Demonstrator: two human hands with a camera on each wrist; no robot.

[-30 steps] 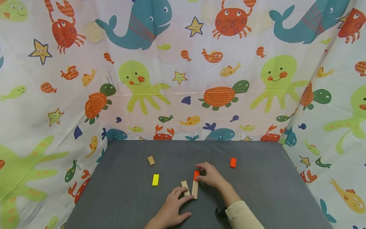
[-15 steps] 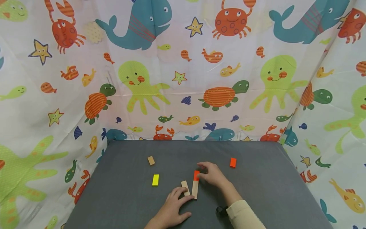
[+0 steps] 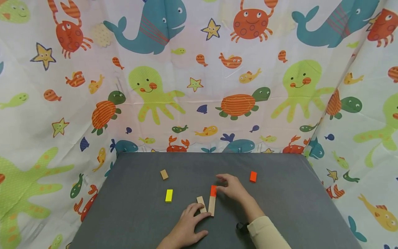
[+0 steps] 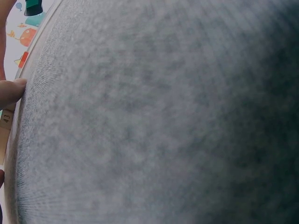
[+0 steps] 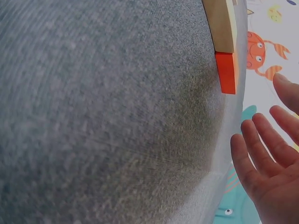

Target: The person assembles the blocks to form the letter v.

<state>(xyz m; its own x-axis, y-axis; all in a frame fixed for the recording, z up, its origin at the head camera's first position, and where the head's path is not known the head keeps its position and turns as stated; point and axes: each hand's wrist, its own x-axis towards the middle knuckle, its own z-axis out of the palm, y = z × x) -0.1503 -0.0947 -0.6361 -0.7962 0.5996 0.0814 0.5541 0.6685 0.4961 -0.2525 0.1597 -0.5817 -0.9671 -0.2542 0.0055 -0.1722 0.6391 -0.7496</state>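
Two plain wooden blocks lie side by side at the table's middle: a left wooden block, slanted, and a right wooden block. An orange block stands end to end with the right one's far end. My left hand rests with its fingertips on the left block and at the right block's near end. My right hand is just right of the orange block, holding nothing; the right wrist view shows its fingers spread, apart from the orange block. One wooden block bears a printed number in the left wrist view.
A yellow block and a small wooden block lie to the left on the grey table. Another orange block lies at the far right. A patterned curtain stands behind the table.
My right hand has let go of the orange block and drawn a little away to the right, its fingers opening. The left hand and the blocks stay in place.
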